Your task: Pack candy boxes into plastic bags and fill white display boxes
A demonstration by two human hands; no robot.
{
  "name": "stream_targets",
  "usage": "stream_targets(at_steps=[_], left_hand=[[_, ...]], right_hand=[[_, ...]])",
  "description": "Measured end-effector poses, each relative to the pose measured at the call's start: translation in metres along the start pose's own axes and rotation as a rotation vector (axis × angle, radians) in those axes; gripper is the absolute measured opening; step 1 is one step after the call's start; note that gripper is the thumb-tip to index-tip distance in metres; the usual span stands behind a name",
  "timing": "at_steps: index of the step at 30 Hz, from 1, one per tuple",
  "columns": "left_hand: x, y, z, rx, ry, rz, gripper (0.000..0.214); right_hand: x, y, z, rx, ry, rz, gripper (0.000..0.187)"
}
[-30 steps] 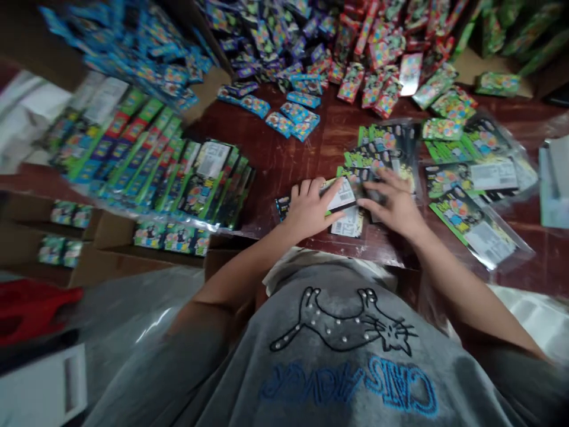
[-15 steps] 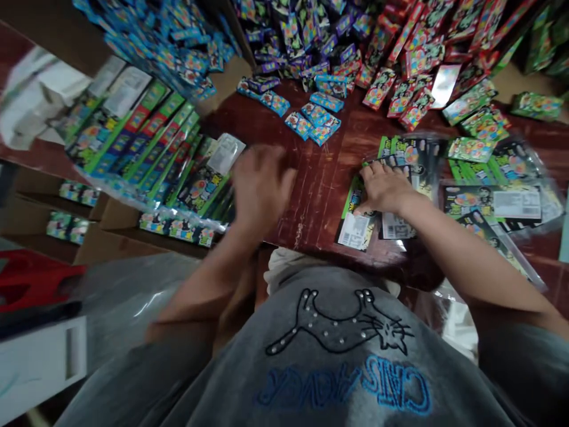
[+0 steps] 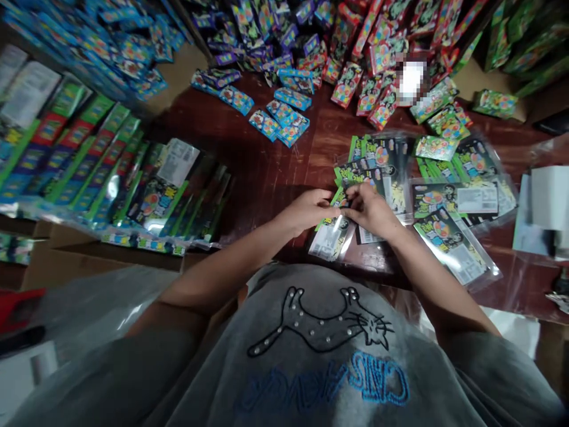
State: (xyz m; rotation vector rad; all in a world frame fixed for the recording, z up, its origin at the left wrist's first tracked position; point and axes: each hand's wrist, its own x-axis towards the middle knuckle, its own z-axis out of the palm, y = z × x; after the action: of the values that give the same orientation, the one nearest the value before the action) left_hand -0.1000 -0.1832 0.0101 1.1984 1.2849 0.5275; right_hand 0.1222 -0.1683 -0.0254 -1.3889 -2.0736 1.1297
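Both my hands meet over a clear-wrapped green and black card packet (image 3: 331, 234) at the near edge of the dark wooden table (image 3: 275, 166). My left hand (image 3: 306, 210) pinches the packet's top edge with closed fingers. My right hand (image 3: 371, 209) grips the same top edge from the right, fingers curled. The packet hangs tilted towards me, its white barcode label showing. Under my right hand lies a loose stack of similar packets (image 3: 377, 160).
More bagged packets (image 3: 457, 237) lie to the right. Rows of bagged packets (image 3: 133, 184) stand at the left over cardboard boxes. Small blue boxes (image 3: 280, 115), red ones (image 3: 368, 89) and green ones (image 3: 444, 118) cover the far side. A white box (image 3: 544, 207) sits at far right.
My left hand has come back from the rows at the left and joined the right hand at the packet. The right hand lifted from the stack to grip it.
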Motion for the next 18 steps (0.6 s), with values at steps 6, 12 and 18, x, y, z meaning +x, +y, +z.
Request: stream_targets(at_steps=[6, 12, 18], left_hand=[[-0.024, -0.002, 0.006, 0.261, -0.044, 0.252, 0.024], [-0.044, 0.015, 0.004, 0.3, -0.054, 0.202, 0.028], [-0.049, 0.03, -0.005, 0.392, -0.02, 0.227, 0.023]], right_hand=[[-0.028, -0.016, -0.009, -0.054, 0.239, -0.209, 0.044], [-0.041, -0.048, -0.036, -0.136, 0.183, -0.307, 0.036], [-0.032, -0.057, -0.046, -0.155, 0.168, -0.301, 0.044]])
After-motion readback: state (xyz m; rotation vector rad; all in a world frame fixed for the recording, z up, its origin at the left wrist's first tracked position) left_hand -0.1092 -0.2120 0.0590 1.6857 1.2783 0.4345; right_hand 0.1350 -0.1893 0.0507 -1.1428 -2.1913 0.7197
